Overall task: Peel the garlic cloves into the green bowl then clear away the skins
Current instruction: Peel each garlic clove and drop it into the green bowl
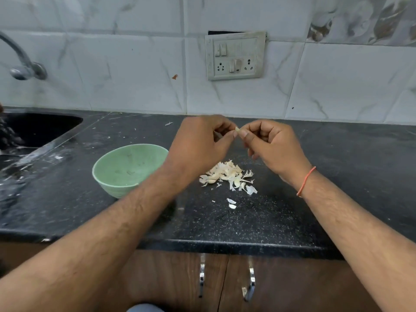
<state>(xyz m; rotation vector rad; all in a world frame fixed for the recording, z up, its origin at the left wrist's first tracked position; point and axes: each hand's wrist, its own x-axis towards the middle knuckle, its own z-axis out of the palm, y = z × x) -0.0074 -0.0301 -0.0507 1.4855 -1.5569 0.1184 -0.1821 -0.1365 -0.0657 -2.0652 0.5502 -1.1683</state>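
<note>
Now, hands: our left hand (pixel 200 140) and right hand (pixel 270 143) meet in the air above the table (pixel 337 176), the fingers of both curled in, pinching one small garlic clove (pixel 237 129) between their tips.
Clove: only a pale tip shows between the fingertips; how much skin is left on it we cannot tell.
Green bowl (pixel 128 167): it sits on the table under and to the left of our left wrist, with a few pale bits inside, probably peeled cloves.
Skins (pixel 227 174): a loose heap lies just right of the bowl, below the hands, with a few stray flakes (pixel 231 203) nearer us.
Risk, as we judge it: the clove is small and held over bare table, so a slip would drop it among the skins, not in the bowl; our left forearm passes close over the rim and could nudge the bowl.
Risk with skins: they look light, so a quick sweep may scatter them.
Edges: the sink (pixel 40 129) opens at far left, the table's front edge runs near us.
Room: bare table lies to the right and behind the hands.
</note>
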